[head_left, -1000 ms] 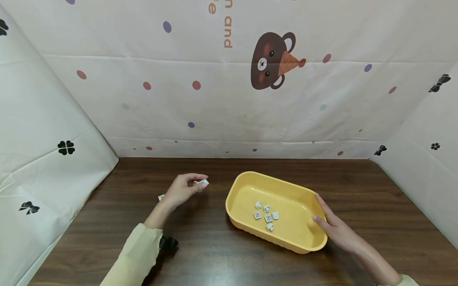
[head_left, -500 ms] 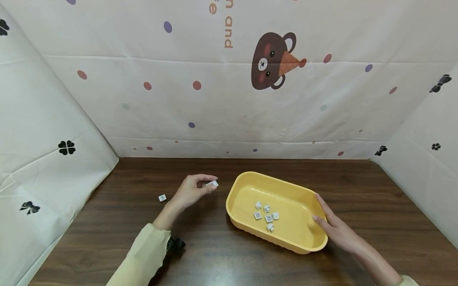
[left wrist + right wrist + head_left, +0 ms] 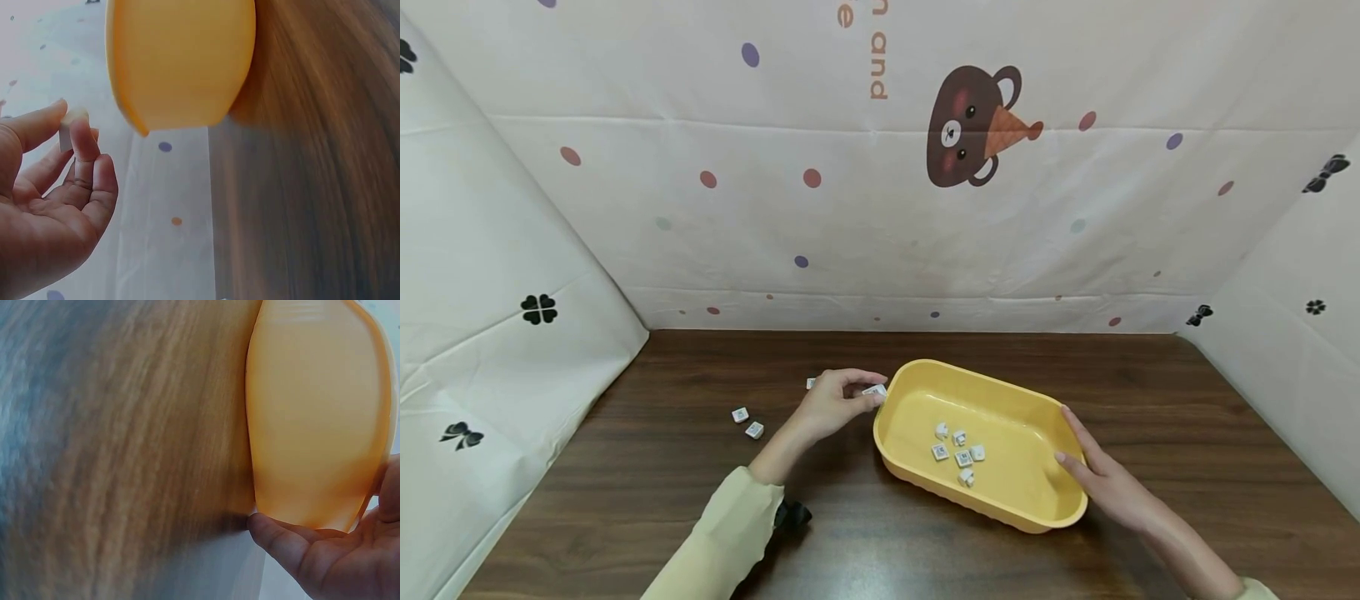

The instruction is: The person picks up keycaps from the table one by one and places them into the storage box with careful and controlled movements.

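Observation:
My left hand [image 3: 831, 406] pinches a small white block [image 3: 874, 390] between thumb and fingers, close to the left rim of a yellow plastic tray [image 3: 1015, 396]. In the left wrist view the same block [image 3: 65, 134] sits between the fingertips, beside the tray's outer wall [image 3: 181, 69]. My right hand [image 3: 1108, 483] grips the tray's right end, its thumb over the rim and its fingers against the outer wall [image 3: 319, 412]. Inside the tray lie several small white blocks [image 3: 962, 459], some showing dark square prints on top.
On the dark wooden table [image 3: 625, 467], left of the tray, lie two more white blocks, a farther one [image 3: 741, 415] and a nearer one [image 3: 755, 430]. Another white block [image 3: 810, 383] shows partly behind the left hand. A printed white cloth [image 3: 737, 225] walls off the back and both sides.
My left hand has carried its block rightward up to the tray's rim, uncovering blocks on the table behind it. The right hand and the tray have stayed in place.

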